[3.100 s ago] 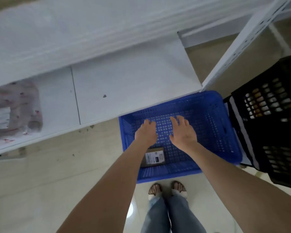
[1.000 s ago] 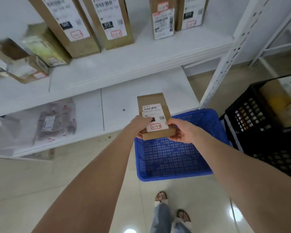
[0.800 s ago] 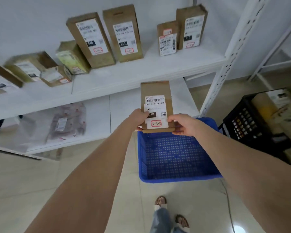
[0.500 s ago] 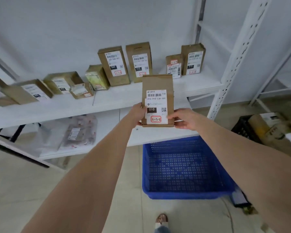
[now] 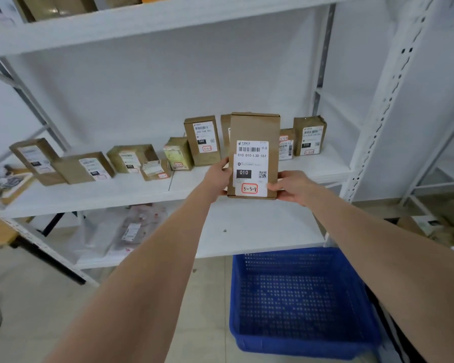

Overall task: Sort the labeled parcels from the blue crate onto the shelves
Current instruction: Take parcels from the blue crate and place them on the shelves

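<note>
Both hands hold a flat brown cardboard parcel (image 5: 254, 132) upright in front of the middle shelf (image 5: 121, 191). Its white label reads 010 and, in a red box, 3-3-8. My left hand (image 5: 218, 176) grips its lower left edge and my right hand (image 5: 290, 187) grips its lower right corner. The blue crate (image 5: 299, 305) stands on the floor below, under my right forearm, with no parcel visible inside. Several labeled brown parcels stand along the middle shelf behind the held one.
A white perforated upright (image 5: 383, 100) bounds the shelf bay on the right. The lower shelf (image 5: 260, 231) carries a clear plastic-wrapped packet (image 5: 134, 231) at its left. More boxes sit on the top shelf (image 5: 142, 19). Cardboard boxes lie at the far right.
Both hands took the parcel out of the blue crate and raised it from crate level to the height of the middle shelf. My view has tilted upward.
</note>
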`<state>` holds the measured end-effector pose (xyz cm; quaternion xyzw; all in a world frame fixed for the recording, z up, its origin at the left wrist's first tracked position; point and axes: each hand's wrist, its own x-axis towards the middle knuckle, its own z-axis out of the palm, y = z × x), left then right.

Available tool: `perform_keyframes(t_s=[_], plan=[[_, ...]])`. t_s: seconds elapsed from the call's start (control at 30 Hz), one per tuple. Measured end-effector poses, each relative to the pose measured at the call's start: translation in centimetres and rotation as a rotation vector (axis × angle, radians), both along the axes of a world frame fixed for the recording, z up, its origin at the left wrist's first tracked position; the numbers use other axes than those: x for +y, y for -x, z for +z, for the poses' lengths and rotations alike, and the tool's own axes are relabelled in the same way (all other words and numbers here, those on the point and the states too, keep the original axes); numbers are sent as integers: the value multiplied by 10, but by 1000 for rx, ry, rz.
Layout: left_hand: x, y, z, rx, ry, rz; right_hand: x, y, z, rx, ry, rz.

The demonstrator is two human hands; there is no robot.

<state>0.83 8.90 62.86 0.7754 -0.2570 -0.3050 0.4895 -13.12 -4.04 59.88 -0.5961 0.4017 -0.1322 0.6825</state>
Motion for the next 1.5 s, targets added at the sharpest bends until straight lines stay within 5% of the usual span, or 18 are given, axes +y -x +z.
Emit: perform_keyframes(t_s=[0.43, 0.63, 0.8, 0.97, 1.5], plan=[[-35, -33, 9, -79, 32, -233, -33, -39, 24, -55, 97, -194], [-71, -23, -15, -241, -36, -260, -58, -33, 3, 25, 187, -364], [-96, -17, -31, -191, -16, -267, -74, -26, -17, 110, 260, -429], [-117, -19, -38, -64, 20, -272, -98, -30, -27, 174, 375, -439], [-191, -80, -60, -234, -52, -49, -178, -112, -54, 237, 560, -218]])
